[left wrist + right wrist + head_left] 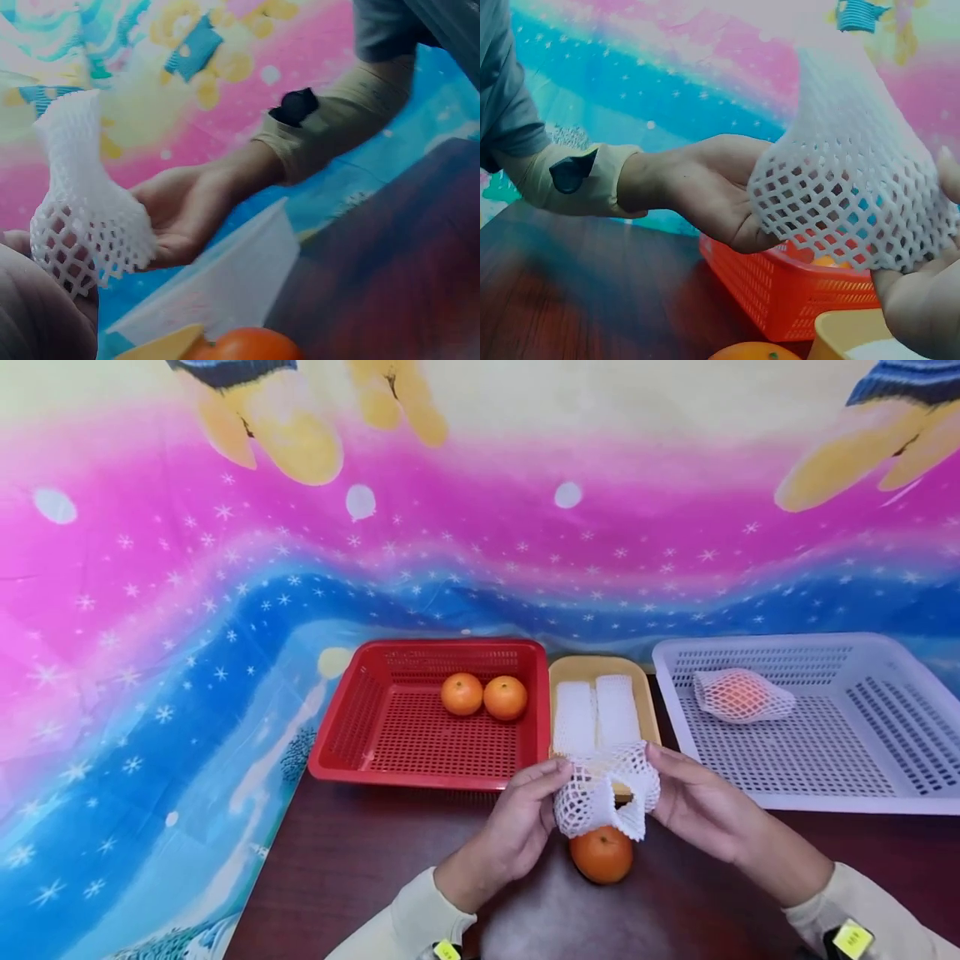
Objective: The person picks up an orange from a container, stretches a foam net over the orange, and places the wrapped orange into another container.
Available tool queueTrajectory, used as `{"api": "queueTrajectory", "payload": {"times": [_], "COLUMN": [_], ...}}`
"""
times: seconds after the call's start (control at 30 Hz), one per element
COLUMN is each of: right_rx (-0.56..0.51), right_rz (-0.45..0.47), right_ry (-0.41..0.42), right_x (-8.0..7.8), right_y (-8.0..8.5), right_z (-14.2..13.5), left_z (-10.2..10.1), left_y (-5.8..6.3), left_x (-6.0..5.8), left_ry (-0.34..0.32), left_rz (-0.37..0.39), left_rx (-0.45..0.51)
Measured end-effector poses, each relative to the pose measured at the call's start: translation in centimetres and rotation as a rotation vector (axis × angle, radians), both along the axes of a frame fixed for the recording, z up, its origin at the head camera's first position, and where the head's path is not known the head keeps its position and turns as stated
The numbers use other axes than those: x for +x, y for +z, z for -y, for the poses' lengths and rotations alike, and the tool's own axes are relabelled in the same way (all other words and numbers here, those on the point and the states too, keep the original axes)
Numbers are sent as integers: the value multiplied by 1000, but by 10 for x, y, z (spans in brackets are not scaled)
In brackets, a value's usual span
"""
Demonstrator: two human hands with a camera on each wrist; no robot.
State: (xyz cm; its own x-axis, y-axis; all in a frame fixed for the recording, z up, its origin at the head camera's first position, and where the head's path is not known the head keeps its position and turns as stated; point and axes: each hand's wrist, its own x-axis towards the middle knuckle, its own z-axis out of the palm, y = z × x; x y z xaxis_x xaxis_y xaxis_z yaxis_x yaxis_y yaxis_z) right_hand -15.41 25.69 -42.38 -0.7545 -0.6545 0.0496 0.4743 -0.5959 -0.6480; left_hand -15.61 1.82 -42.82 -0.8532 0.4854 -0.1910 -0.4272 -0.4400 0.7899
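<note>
dark table (345, 843); left grip (517, 822), right grip (701, 806) pinching foam net (581, 803) near orange (602, 860); wrist label (853, 938) illegible

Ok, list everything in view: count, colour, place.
Table: one, brown, foreground
Backdrop: one, multicoloured, behind table
Red basket: one, red, left on table
Tray: one, yellow, right of red basket
Pale basket: one, whitish, right of tray
Basket oranges: two, orange, in red basket
Wrapped fruit: one, orange and white, in pale basket
Spare nets: at least two, white, in tray
Held net: one, white, above table
Loose orange: one, orange, on table
Left hand: one, bare, gripping held net
Right hand: one, bare, gripping held net
Sleeves: two, cream, behind hands
Labels: two, yellow, by sleeves
</note>
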Motion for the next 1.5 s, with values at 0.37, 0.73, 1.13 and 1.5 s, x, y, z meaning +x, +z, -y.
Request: {"api": "queueTrajectory", "payload": {"times": [0.37,0.73,1.13,1.5], "right_rx": [507,982,1116,1272], "right_rz": [40,114,218,127], "right_ry": [-220,-394,-568,-677], "right_x": [25,41,33,33], "right_y": [-8,-45,-72,-87], "right_z": [13,27,39,50], "left_z": [-13,-22,-29,-34], "left_y": [-23,-64,-89,-97], "left_x": [29,32,25,23], "left_ry": [160,313,420,401], "left_rz": [31,-160,-286,-363], "left_rx": [-190,-508,-723,-869]}}
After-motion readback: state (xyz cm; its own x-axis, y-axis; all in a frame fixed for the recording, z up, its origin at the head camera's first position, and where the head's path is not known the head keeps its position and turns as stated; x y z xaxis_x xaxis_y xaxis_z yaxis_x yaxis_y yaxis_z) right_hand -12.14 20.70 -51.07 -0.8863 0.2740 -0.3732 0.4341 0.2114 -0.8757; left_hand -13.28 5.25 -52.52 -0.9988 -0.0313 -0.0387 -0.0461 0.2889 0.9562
